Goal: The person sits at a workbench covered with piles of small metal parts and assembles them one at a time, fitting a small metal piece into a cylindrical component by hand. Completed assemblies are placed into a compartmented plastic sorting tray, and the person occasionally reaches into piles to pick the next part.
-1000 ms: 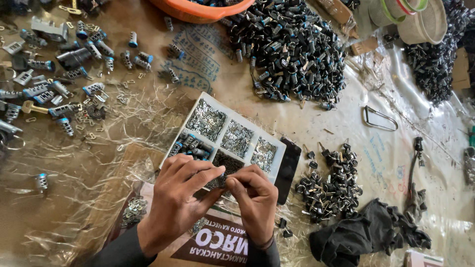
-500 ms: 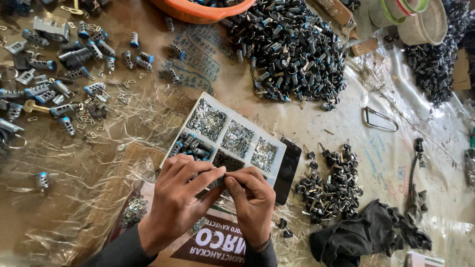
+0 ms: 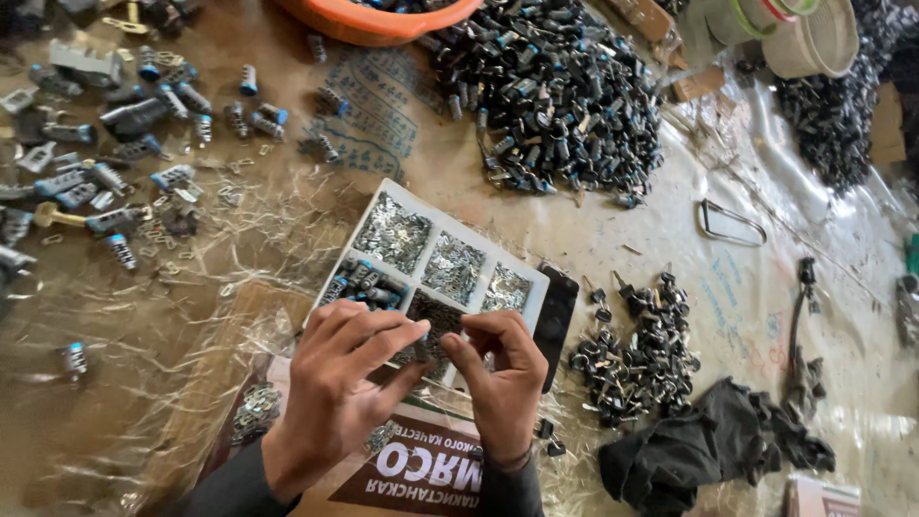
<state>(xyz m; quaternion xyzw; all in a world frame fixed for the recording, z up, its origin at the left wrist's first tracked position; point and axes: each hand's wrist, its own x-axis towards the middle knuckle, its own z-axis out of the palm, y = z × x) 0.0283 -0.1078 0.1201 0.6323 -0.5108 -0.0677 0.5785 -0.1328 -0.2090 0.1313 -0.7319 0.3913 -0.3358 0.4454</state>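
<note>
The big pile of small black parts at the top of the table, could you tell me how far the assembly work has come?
Done: a smaller heap lies right of the white tray. In hand: both hands meet over the tray, pinching something too small to tell. Left: the big black pile and scattered blue-tipped cylinders.

A divided tray (image 3: 436,251) lay at the middle of the tabletop (image 3: 622,230), its compartments holding small metal parts. Behind it sat a large heap of lock cylinders (image 3: 550,91); to its right, a smaller pile of keys (image 3: 637,349); to its left, scattered lock barrels (image 3: 124,144).
</note>
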